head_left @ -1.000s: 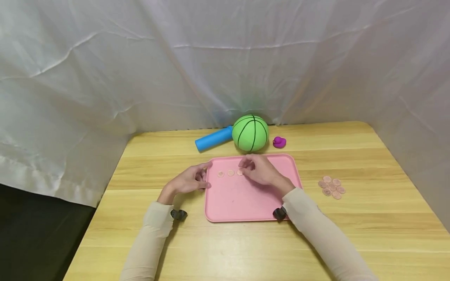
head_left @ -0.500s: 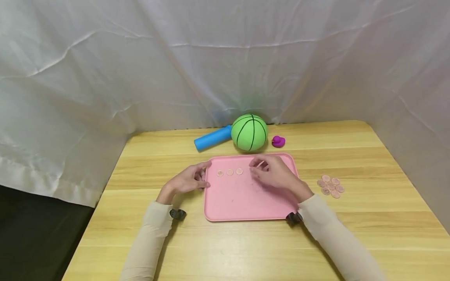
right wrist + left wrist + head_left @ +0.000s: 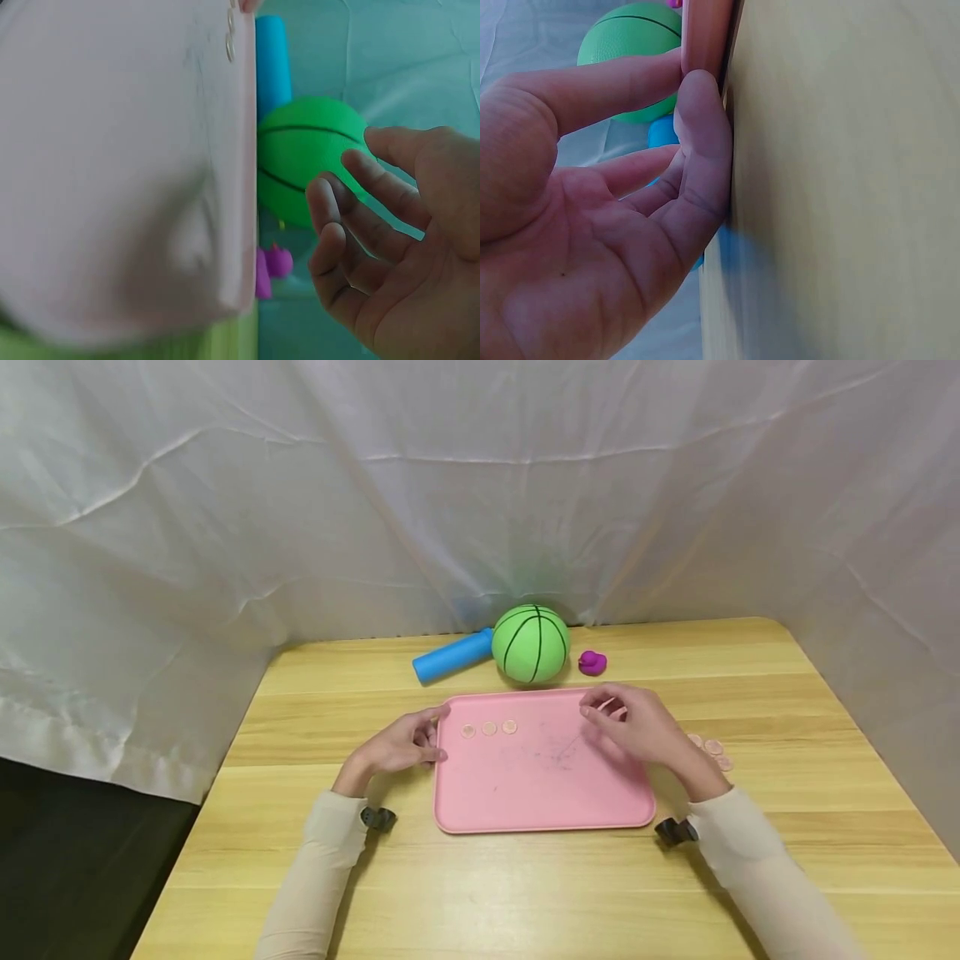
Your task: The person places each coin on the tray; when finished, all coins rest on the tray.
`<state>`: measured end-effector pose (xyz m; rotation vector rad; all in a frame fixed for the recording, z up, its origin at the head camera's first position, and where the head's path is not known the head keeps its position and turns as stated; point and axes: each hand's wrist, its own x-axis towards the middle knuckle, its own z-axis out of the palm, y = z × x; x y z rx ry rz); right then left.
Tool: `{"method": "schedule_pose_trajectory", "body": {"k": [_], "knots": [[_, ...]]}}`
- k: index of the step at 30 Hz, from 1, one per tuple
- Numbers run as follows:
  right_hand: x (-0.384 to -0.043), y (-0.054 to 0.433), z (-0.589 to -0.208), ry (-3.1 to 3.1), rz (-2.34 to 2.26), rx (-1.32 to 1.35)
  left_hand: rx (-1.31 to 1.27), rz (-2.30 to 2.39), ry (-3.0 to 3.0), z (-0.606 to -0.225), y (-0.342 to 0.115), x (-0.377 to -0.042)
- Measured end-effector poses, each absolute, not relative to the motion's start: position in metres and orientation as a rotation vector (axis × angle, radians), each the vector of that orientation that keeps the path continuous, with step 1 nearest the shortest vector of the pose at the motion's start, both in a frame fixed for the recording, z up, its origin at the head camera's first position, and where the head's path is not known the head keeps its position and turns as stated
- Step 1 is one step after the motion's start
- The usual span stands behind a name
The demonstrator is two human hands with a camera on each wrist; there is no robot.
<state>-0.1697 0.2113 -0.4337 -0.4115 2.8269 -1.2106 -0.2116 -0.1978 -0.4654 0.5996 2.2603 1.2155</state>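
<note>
Three copper-coloured coins (image 3: 489, 728) lie in a row on the upper left part of a pink tray (image 3: 525, 793). At the tray's left edge, my left hand (image 3: 401, 743) holds the rim; in the left wrist view the thumb and a curled finger meet the tray edge (image 3: 705, 37). My right hand (image 3: 637, 722) hovers over the tray's right side, and the right wrist view shows its loosely bent fingers (image 3: 322, 199) with nothing between them. Several more coins (image 3: 713, 747) sit on the table to the right, partly hidden behind the right hand and wrist.
Behind the tray stand a green ball (image 3: 531, 645) with black lines, a blue cylinder (image 3: 452, 657) touching it, and a purple rubber duck (image 3: 592, 662). All rest on a wooden table (image 3: 480, 893) with grey fabric (image 3: 420, 527) hanging behind.
My right hand has moved away from the third coin, rightwards across the tray, uncovering that coin and now covering part of the coin pile. The left hand stays at the rim.
</note>
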Motion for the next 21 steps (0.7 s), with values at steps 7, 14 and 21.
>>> {"method": "schedule_pose_trajectory", "body": {"k": [7, 14, 21], "knots": [[-0.164, 0.238, -0.426, 2.914, -1.138, -0.390, 0.602, 1.224, 2.257, -0.465, -0.200, -0.211], [-0.161, 0.273, -0.435, 2.960, -1.117, -0.337, 0.603, 1.221, 2.263, -0.465, -0.199, -0.212], [-0.158, 0.304, -0.454, 2.962, -1.057, -0.222, 0.610, 1.223, 2.251, -0.465, -0.199, -0.213]]}}
